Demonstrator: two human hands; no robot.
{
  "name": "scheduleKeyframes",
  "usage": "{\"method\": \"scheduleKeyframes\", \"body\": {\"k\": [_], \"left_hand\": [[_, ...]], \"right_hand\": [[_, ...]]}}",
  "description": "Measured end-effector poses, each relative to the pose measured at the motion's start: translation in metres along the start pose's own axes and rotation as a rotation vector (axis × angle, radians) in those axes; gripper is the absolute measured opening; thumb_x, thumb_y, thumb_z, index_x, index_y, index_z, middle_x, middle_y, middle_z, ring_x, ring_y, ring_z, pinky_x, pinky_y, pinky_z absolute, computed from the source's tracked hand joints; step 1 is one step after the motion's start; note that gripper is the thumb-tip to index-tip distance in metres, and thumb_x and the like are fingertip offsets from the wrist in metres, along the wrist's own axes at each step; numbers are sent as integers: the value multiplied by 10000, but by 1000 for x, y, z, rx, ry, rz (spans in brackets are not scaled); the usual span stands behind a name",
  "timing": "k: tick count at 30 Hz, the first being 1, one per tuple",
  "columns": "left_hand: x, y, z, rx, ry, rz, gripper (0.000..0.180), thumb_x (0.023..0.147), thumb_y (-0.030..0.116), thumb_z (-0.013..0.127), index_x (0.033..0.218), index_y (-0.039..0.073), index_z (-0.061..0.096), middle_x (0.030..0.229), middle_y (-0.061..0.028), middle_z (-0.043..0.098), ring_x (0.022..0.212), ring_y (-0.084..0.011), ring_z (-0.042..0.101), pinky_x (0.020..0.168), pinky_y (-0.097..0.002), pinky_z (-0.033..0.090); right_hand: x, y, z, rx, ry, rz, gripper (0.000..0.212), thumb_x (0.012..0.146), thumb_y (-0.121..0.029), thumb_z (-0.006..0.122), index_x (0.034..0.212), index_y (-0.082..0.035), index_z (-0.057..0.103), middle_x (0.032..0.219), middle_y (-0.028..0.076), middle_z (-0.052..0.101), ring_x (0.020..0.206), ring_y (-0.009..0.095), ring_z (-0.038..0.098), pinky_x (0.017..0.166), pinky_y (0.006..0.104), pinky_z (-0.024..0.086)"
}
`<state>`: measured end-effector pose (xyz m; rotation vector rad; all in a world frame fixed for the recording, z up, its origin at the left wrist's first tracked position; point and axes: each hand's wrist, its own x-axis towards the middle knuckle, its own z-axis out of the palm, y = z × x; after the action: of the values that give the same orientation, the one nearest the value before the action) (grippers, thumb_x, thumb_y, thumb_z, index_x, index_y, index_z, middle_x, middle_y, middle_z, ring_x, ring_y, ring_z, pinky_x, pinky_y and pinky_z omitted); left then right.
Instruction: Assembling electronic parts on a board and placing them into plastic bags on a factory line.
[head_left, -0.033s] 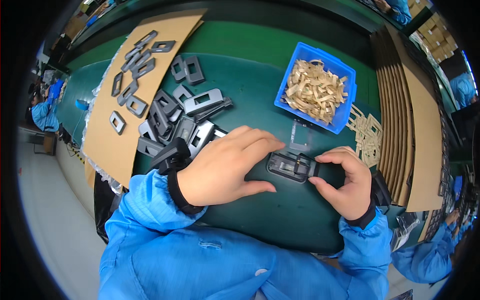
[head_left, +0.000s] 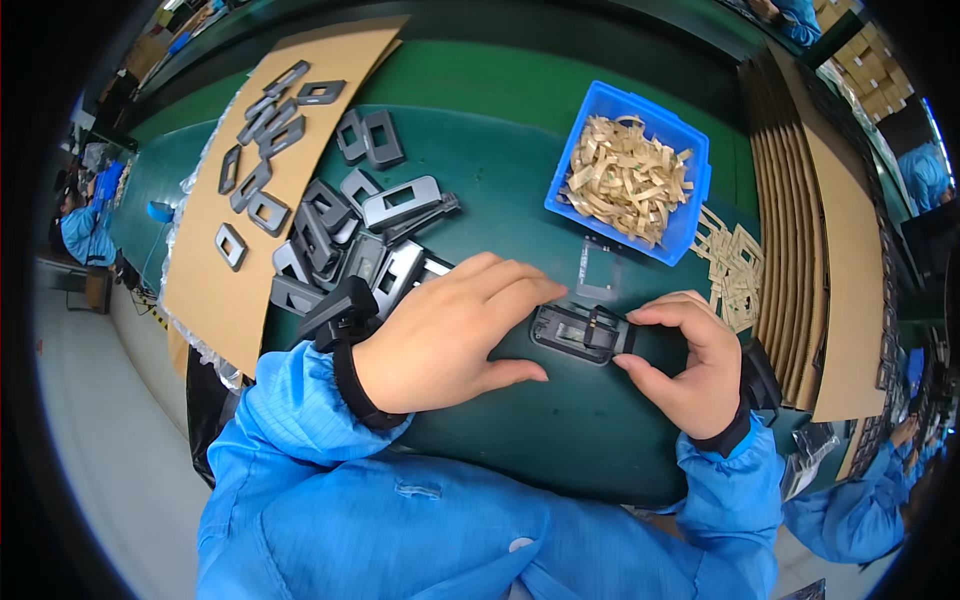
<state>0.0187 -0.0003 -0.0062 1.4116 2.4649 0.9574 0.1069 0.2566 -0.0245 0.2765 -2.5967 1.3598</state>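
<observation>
A dark rectangular plastic housing (head_left: 560,330), hollow side up, lies on the green table between my hands. Across its right part sits a smaller black frame-like piece (head_left: 604,332). My right hand (head_left: 700,368) pinches the housing's right end between thumb and forefinger; whether the fingertips also press on the black piece I cannot tell. To the left, my left hand (head_left: 445,335) holds nothing, its thumb spread away from its fingers near the housing's left end. Just beyond the housing, a thin clear rectangular sheet (head_left: 598,270) rests flat.
Several grey plastic frames (head_left: 395,203) are heaped behind my left hand, with more on a cardboard sheet (head_left: 205,290). A blue bin (head_left: 706,185) holds tan strips. Loose thin tan frames (head_left: 735,275) lie beside upright cardboard (head_left: 850,250) on the right.
</observation>
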Motion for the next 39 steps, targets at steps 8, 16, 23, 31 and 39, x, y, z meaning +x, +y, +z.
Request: {"method": "scheduleKeyframes", "body": {"k": [8, 16, 23, 31, 39], "left_hand": [[7, -6, 26, -107, 12, 5, 676, 710, 199, 840, 1301, 39, 553, 1045, -97, 657, 966, -312, 606, 838, -395, 503], [6, -13, 21, -110, -33, -26, 747, 652, 272, 884, 1290, 44, 570, 1041, -97, 657, 922, -285, 626, 796, -371, 504], [-10, -29, 15, -1324, 103, 59, 783, 615, 527, 851, 1115, 4, 553, 938, -68, 634, 804, -145, 540, 687, -264, 414], [-10, -25, 19, -1408, 117, 228, 827, 539, 423, 943, 1155, 43, 543, 1029, -35, 598, 873, -99, 567, 680, -218, 412], [-13, -23, 8, -1356, 131, 161, 842, 569, 503, 881, 1175, 43, 522, 967, -56, 584, 786, -100, 509, 643, -223, 380]], "right_hand": [[3, -1, 3, -71, -69, -84, 397, 636, -37, 843, 992, -26, 668, 930, 113, 686, 875, 299, 639, 790, 378, 512], [8, 1, 8, -162, -156, -144, 429, 608, -40, 843, 1003, -32, 676, 942, 112, 668, 871, 317, 619, 777, 396, 511], [9, -8, 5, -154, -102, -168, 390, 625, -80, 842, 969, -15, 670, 928, 136, 665, 865, 346, 609, 767, 413, 501], [0, -9, 5, -173, -53, -169, 377, 593, -67, 821, 915, -11, 633, 926, 140, 649, 865, 356, 595, 768, 423, 494], [3, -13, 9, -159, -54, -206, 383, 582, -22, 811, 922, -9, 634, 930, 138, 655, 878, 353, 602, 777, 419, 496]]}}
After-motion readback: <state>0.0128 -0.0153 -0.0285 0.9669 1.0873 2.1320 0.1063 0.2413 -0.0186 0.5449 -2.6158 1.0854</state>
